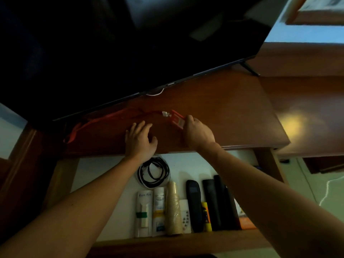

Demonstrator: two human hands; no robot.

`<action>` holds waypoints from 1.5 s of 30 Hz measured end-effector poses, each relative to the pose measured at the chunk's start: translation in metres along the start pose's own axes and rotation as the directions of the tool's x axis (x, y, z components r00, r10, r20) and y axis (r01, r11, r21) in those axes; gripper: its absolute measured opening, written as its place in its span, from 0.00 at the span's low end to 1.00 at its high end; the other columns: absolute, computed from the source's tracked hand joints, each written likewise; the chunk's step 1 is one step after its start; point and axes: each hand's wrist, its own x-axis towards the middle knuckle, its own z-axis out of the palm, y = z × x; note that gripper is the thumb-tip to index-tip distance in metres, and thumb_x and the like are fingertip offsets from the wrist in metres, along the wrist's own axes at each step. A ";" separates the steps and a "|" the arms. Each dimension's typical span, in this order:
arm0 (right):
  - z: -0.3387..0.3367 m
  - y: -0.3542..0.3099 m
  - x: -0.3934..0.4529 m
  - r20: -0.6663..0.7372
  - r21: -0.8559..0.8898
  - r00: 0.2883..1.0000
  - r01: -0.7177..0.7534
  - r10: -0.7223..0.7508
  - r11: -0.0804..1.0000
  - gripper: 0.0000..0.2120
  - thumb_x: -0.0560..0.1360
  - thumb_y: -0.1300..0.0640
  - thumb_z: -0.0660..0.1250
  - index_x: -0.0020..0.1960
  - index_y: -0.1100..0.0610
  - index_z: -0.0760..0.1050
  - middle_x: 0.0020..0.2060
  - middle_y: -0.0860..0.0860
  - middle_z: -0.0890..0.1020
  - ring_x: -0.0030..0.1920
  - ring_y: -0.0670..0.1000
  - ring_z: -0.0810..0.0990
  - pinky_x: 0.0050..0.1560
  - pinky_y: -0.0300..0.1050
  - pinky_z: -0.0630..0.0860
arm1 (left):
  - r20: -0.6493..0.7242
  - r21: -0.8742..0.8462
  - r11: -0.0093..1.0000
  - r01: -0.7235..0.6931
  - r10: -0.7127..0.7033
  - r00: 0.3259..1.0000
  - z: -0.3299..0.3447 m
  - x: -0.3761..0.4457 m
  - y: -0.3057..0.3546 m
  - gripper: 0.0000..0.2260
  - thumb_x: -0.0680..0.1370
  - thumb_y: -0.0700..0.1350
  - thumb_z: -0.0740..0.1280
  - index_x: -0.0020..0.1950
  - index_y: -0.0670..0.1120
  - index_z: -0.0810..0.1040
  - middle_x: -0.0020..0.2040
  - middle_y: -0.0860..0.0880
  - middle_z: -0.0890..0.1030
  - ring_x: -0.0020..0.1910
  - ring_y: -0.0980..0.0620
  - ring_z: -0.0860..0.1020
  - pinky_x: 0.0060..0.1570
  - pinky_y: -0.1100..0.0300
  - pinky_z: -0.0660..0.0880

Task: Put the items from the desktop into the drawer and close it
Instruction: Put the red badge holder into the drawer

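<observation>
Right hand [198, 134] pinches the red badge holder [176, 122] at its right edge, on the wooden desktop [232, 108] just in front of the TV [111, 53]. The red lanyard [104, 120] trails left from the holder via a white clip [165, 114], lying along the desktop below the TV's lower edge. Left hand [140, 140] lies flat on the desktop left of the holder, fingers spread and relaxed, holding nothing. Drawer [104, 175] under the desktop stands pulled out; inside it: coiled black cable [154, 172], a stack of paper cups [174, 207] on its side, a white tube [159, 209], a white boxed item [143, 213], black remotes [193, 203] in a row (labels too blurred to read).
</observation>
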 end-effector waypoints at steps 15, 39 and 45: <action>-0.048 -0.036 -0.092 0.375 0.808 0.880 -0.464 0.291 0.363 0.05 0.80 0.55 0.61 0.50 0.56 0.74 0.44 0.57 0.79 0.42 0.54 0.79 0.43 0.46 0.76 | 0.176 -0.514 0.852 -0.100 0.219 0.960 -0.032 -0.047 0.059 0.15 0.78 0.50 0.67 0.64 0.61 0.76 0.67 0.51 0.78 0.72 0.44 0.70 0.74 0.35 0.60; -0.083 0.009 -0.056 0.282 0.298 0.944 0.084 -0.172 0.951 0.14 0.79 0.64 0.64 0.63 0.54 0.75 0.54 0.49 0.77 0.56 0.53 0.78 0.51 0.42 0.77 | 0.052 -0.314 0.934 -0.167 0.193 0.980 -0.084 -0.039 0.101 0.07 0.82 0.46 0.68 0.55 0.47 0.84 0.48 0.55 0.81 0.48 0.57 0.77 0.50 0.60 0.72; -0.091 0.021 -0.061 0.483 0.810 0.857 -0.358 -0.182 0.465 0.14 0.81 0.63 0.60 0.64 0.55 0.76 0.58 0.60 0.78 0.58 0.59 0.80 0.53 0.52 0.80 | 0.281 -0.705 0.655 0.273 -0.095 0.955 -0.064 -0.039 0.100 0.06 0.83 0.41 0.65 0.56 0.45 0.81 0.35 0.51 0.77 0.29 0.56 0.70 0.27 0.64 0.64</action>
